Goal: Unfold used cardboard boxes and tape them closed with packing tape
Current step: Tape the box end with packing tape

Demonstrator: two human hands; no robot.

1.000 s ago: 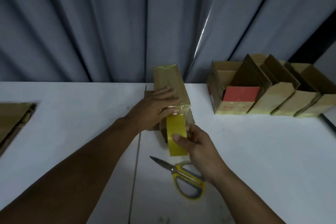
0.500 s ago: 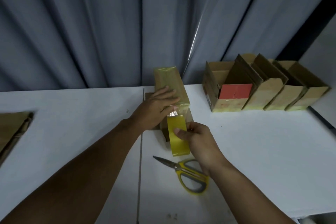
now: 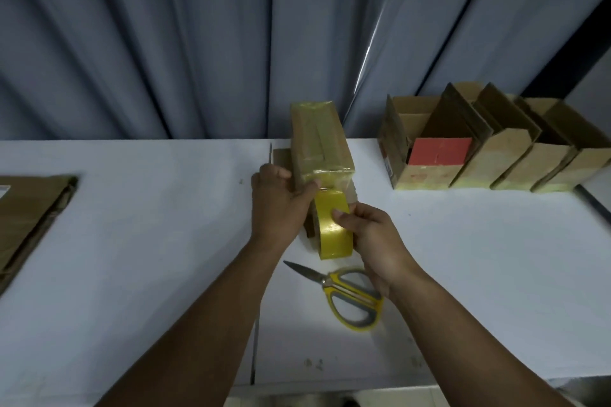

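Observation:
A small brown cardboard box [image 3: 319, 139] stands on the white table [image 3: 148, 241], its top covered with shiny yellowish tape. My left hand [image 3: 277, 205] grips the box's near left corner, thumb pressed on the near top edge where the tape ends. My right hand [image 3: 367, 235] holds a yellow roll of packing tape [image 3: 332, 226] upright against the box's near face, thumb on the roll's outer band. A short strip runs from the roll up to the box edge.
Yellow-handled scissors [image 3: 344, 294] lie on the table just below my right hand. Several open cardboard boxes [image 3: 489, 155], one with a red panel, stand in a row at the back right. Flattened cardboard [image 3: 29, 208] lies at the left edge. A grey curtain hangs behind.
My left hand has slid off the box's top down to its near left corner. The tape roll has dropped a little lower on the near face.

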